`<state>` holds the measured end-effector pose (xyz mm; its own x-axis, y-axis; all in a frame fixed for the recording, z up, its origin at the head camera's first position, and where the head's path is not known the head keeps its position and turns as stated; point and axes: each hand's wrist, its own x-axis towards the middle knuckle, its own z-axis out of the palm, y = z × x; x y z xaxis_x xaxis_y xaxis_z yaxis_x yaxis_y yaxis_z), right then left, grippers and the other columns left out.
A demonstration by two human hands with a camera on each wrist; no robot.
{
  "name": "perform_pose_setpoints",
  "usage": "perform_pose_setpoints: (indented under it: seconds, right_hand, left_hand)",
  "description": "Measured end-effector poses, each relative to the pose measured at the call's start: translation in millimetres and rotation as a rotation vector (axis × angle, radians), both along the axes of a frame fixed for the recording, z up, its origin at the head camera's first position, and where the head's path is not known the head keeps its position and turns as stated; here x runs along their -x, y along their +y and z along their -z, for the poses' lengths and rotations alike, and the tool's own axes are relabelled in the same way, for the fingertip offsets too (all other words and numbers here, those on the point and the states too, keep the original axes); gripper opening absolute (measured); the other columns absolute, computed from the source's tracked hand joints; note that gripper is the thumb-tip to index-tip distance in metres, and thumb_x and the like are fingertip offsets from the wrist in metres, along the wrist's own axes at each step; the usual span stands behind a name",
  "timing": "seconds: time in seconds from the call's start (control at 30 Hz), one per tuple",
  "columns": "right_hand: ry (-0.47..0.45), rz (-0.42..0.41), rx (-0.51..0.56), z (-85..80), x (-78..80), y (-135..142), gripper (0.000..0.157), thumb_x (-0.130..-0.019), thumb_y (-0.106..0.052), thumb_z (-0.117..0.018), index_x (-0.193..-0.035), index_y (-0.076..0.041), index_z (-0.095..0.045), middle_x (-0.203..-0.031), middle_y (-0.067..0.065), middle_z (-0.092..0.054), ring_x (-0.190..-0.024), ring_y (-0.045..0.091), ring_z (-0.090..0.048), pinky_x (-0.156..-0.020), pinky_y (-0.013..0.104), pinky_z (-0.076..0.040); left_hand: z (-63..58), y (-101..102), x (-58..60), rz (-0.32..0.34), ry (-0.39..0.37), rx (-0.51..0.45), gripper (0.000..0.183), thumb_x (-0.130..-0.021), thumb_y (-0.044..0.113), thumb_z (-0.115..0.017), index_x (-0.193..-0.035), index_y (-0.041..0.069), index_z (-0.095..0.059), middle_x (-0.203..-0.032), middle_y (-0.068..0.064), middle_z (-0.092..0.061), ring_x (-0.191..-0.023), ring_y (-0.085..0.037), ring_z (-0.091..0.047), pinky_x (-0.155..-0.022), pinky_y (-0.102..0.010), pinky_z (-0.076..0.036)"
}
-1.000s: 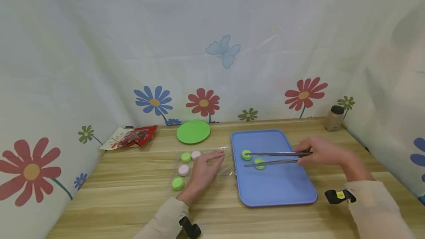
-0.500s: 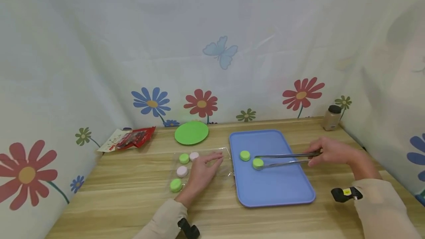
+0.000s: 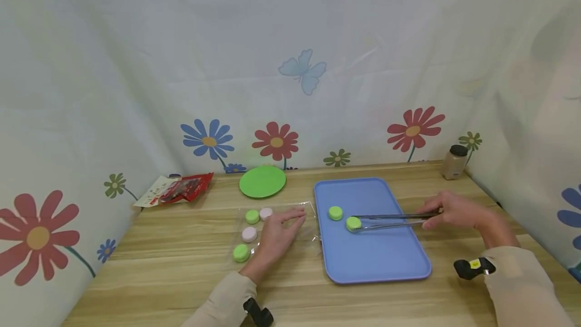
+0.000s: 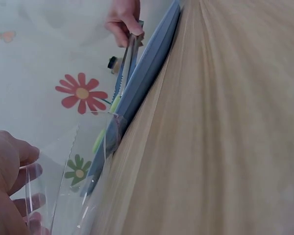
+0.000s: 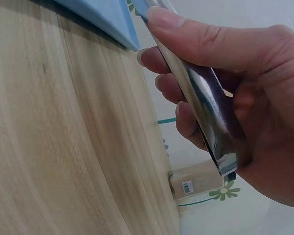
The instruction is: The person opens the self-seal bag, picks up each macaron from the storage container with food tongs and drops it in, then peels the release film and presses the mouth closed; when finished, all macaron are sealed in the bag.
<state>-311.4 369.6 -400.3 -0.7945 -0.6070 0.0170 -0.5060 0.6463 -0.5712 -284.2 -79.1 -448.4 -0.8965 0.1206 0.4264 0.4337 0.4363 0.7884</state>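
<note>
My right hand grips long metal tongs, thumb on one arm and fingers on the other. Their tips are at the right edge of the nearer green macaron; whether they pinch it I cannot tell. A second green macaron lies just behind and left of it, both on the blue tray. My left hand rests at a clear plastic package, fingertips seen through the plastic in the left wrist view. Green and pale pink macarons lie in the package.
A green plate lies behind the package. The red and white packet is at the back left. At the back right stands a jar with a black lid. Flowered cloth encloses the table at the back and sides.
The tongs have shifted right, off the farther green macaron, and their tips are now at the nearer one. Their arms have drawn closer together. My left hand has stayed in place.
</note>
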Motion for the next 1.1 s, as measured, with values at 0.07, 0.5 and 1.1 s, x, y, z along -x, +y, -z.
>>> perform_pose_setpoints:
  seconds: [0.07, 0.5, 1.1]
  right_hand:
    - [-0.006, 0.009, 0.003, 0.8, -0.1, -0.3, 0.035, -0.087, -0.025, -0.078, -0.113, -0.003, -0.075, -0.086, -0.006, -0.064, -0.076, 0.013, -0.054, -0.065, 0.026, -0.045]
    - [0.160, -0.008, -0.041, -17.2, -8.7, -52.9, 0.035, -0.088, -0.027, -0.079, -0.113, -0.003, -0.076, -0.093, 0.001, -0.066, -0.084, 0.019, -0.060, -0.069, 0.031, -0.053]
    - [0.260, -0.156, -0.100, -18.7, -0.7, -163.2, 0.031, -0.088, -0.019, -0.079, -0.113, -0.003, -0.076, -0.074, -0.010, -0.051, -0.067, 0.009, -0.043, -0.058, 0.024, -0.036]
  left_hand:
    - [0.0, 0.0, -0.1, 0.005, 0.002, -0.002, 0.017, -0.092, 0.014, -0.074, -0.107, 0.009, -0.078, -0.120, -0.009, -0.071, -0.122, -0.025, -0.062, -0.108, -0.039, -0.042]
    - [1.5, -1.4, -0.1, 0.008, 0.020, -0.003, 0.016, -0.092, 0.016, -0.074, -0.106, 0.009, -0.078, -0.119, -0.008, -0.071, -0.121, -0.028, -0.062, -0.107, -0.040, -0.044]
    - [2.1, 0.7, 0.2, 0.014, 0.021, -0.004, 0.016, -0.091, 0.012, -0.074, -0.107, 0.007, -0.078, -0.119, -0.008, -0.071, -0.119, -0.023, -0.063, -0.106, -0.039, -0.045]
